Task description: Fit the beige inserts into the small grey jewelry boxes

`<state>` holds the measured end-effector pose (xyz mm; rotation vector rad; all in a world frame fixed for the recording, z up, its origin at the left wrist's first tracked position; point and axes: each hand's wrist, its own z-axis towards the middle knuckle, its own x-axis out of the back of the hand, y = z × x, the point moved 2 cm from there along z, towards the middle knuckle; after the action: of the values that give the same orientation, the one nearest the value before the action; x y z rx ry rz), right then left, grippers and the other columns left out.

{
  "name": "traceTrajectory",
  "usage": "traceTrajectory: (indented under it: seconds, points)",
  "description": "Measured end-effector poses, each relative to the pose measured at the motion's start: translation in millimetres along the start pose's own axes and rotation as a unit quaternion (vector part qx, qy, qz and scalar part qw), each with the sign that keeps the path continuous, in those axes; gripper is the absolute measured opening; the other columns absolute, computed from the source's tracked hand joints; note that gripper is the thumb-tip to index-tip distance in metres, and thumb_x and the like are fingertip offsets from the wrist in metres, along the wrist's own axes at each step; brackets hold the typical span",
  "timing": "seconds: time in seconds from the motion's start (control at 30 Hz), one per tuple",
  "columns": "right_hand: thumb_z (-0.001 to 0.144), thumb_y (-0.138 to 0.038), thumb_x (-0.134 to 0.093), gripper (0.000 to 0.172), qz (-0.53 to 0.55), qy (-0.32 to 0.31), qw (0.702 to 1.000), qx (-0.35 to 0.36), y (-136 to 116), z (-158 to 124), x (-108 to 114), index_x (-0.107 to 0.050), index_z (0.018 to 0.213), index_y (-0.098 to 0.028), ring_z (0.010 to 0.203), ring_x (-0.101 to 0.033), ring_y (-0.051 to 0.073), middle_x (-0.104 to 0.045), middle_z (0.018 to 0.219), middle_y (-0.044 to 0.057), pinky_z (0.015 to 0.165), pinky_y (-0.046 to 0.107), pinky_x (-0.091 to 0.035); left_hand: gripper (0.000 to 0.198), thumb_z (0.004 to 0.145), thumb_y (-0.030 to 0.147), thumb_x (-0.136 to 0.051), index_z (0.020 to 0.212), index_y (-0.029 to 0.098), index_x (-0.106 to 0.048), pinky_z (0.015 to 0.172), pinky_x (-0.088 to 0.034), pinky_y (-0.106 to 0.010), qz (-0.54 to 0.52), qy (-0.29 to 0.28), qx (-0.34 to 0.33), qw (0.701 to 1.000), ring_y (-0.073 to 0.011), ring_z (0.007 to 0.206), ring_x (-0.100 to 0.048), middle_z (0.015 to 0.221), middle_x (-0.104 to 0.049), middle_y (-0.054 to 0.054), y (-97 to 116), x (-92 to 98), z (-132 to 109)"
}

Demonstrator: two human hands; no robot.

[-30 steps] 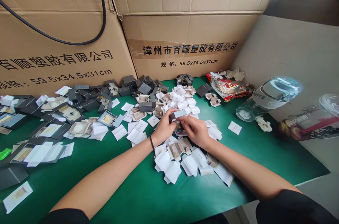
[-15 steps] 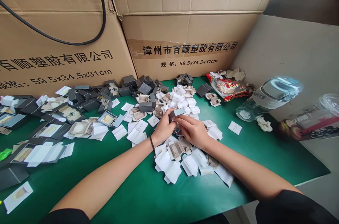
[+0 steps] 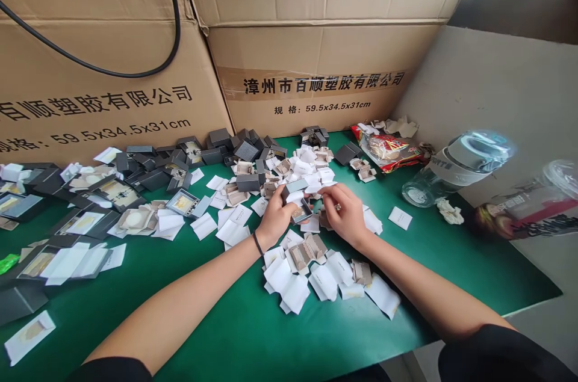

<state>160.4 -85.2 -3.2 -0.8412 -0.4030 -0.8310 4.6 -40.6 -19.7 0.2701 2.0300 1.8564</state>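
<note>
My left hand (image 3: 274,221) is closed around a small dark grey box (image 3: 293,188). Its lid is tipped up, a white slip shows under the lid, and the inside faces me. To the right of the box, my right hand (image 3: 347,215) is apart from it, thumb and fingers drawn together. Whatever the fingertips may hold blends into the white papers behind. Below both hands lies a heap of white folded cards (image 3: 287,286) with brown card inserts (image 3: 307,252) among them. More white cards (image 3: 311,168) are piled just beyond the box.
Dark boxes (image 3: 151,179), some open, spread across the left and back of the green table (image 3: 217,322). Large cartons (image 3: 316,51) stand behind. To the right are a red snack bag (image 3: 392,150), a clear bottle (image 3: 445,171), crumpled tissue (image 3: 450,211) and a plastic bag (image 3: 533,207).
The box in my left hand has gone from closed to open, its lid now raised. My right hand has moved off the box to the right.
</note>
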Motion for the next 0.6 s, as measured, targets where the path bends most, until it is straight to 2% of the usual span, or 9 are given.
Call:
traceTrajectory:
  seconds: [0.03, 0.1, 0.2, 0.3, 0.5, 0.6]
  points:
    - [0.088, -0.017, -0.041, 0.022, -0.033, -0.008, 0.999, -0.003, 4, 1, 0, -0.062, 0.091, -0.02, 0.082, -0.056, 0.019, -0.064, 0.085, 0.007, 0.072, 0.033, -0.046, 0.042, 0.071, 0.017, -0.05, 0.113, 0.02, -0.046, 0.064, -0.056, -0.031, -0.032, -0.006, 0.022, 0.999, -0.0189, 0.084, -0.065, 0.109, -0.063, -0.007, 2, -1.2, -1]
    - [0.086, -0.02, -0.046, 0.022, -0.109, -0.051, 0.993, -0.001, 12, 3, -4, -0.06, 0.102, -0.019, 0.098, -0.051, 0.025, -0.063, 0.109, 0.01, 0.08, 0.04, -0.044, 0.043, 0.069, 0.019, -0.052, 0.112, 0.02, -0.046, 0.056, -0.056, -0.029, -0.072, -0.009, 0.05, 0.996, -0.019, 0.079, -0.066, 0.109, -0.063, -0.007, 7, -2.6, -3]
    - [0.085, -0.024, -0.049, 0.033, -0.185, -0.126, 0.974, -0.017, 21, 3, -10, -0.053, 0.117, -0.016, 0.111, -0.045, 0.031, -0.052, 0.131, 0.011, 0.084, 0.046, -0.041, 0.041, 0.068, 0.02, -0.054, 0.108, 0.019, -0.048, 0.052, -0.056, -0.029, -0.085, -0.004, 0.055, 0.995, -0.0198, 0.079, -0.067, 0.109, -0.063, -0.007, 11, -2.5, -4]
    - [0.086, -0.024, -0.049, 0.034, -0.209, -0.157, 0.965, -0.019, 22, 2, -11, -0.052, 0.118, -0.017, 0.109, -0.046, 0.029, -0.053, 0.13, 0.009, 0.082, 0.044, -0.041, 0.04, 0.068, 0.02, -0.054, 0.107, 0.02, -0.047, 0.052, -0.056, -0.031, -0.091, -0.011, 0.056, 0.994, -0.0209, 0.08, -0.067, 0.111, -0.063, -0.007, 10, -1.6, -3]
    - [0.085, -0.026, -0.053, 0.024, -0.232, -0.156, 0.96, -0.024, 23, 4, -8, -0.059, 0.108, -0.021, 0.096, -0.05, 0.026, -0.063, 0.109, 0.009, 0.069, 0.036, -0.038, 0.048, 0.066, 0.02, -0.054, 0.113, 0.02, -0.045, 0.052, -0.055, -0.033, -0.094, -0.012, 0.065, 0.993, -0.0235, 0.079, -0.067, 0.112, -0.062, -0.01, 12, -2.1, -4]
    - [0.083, -0.028, -0.056, 0.022, -0.242, -0.153, 0.958, -0.027, 25, 4, -9, -0.06, 0.103, -0.021, 0.093, -0.049, 0.026, -0.063, 0.102, 0.009, 0.067, 0.035, -0.036, 0.045, 0.066, 0.02, -0.055, 0.11, 0.02, -0.046, 0.051, -0.055, -0.03, -0.098, -0.012, 0.069, 0.993, -0.0233, 0.08, -0.067, 0.113, -0.062, -0.009, 14, -2.8, -4]
